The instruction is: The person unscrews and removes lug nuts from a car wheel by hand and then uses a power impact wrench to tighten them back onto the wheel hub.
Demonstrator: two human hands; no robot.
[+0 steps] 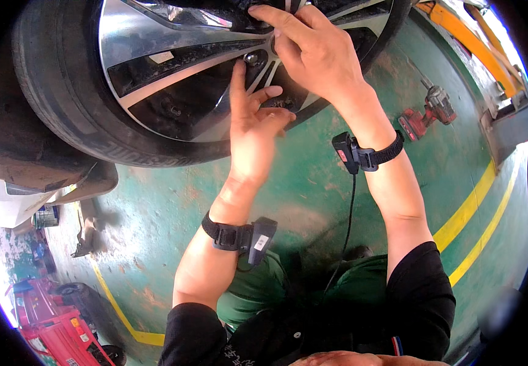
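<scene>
A car wheel with a silver and black alloy rim (178, 79) and a dark tyre (62, 91) fills the upper part of the view. My left hand (253, 125) is at the wheel's centre, its index fingertip at a shiny lug nut (251, 58) in a recess. Its other fingers are bent and apart, holding nothing. Farther up, my right hand (322, 55) reaches over the hub with its index finger stretched toward a dark recess. The thumb and remaining fingers lie near the hub centre; I see nothing held there, though the undersides of these fingers are hidden.
A red and black cordless impact wrench (428, 113) lies on the green floor (312, 189) to the right. Beyond it stands an orange lift arm (471, 43). A red machine (62, 323) with wheels is at the lower left. A cable runs down from my right wrist strap (367, 160).
</scene>
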